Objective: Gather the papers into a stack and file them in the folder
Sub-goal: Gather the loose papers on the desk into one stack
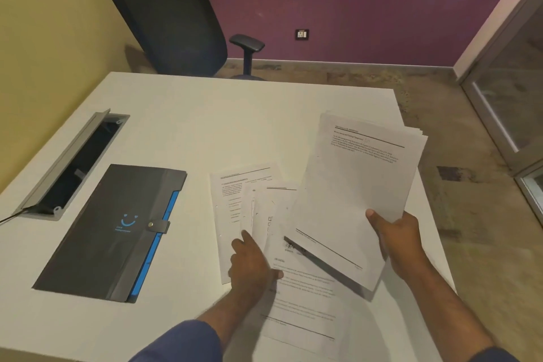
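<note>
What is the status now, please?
Right hand grips raised stack. Left hand on loose sheets, table. Folder closed, snap fastened. Nothing blocking.

Office, I'd say, small meeting room or cabin. White worktop (205,126) has a grey cable hatch (75,164) sunk into it, lid flipped open, a cable running off its near end. Black swivel chair (173,17) with an armrest stands behind the far edge of the worktop. Dark folder (100,232) with a snap tab and blue edge lies flat beside printed papers (246,185). Walls painted yellow on the left, purple at the back, with a wall socket (302,34) low down. Glass partition (517,103) in a grey frame on the right. Floor looks like mottled brown carpet.
</note>
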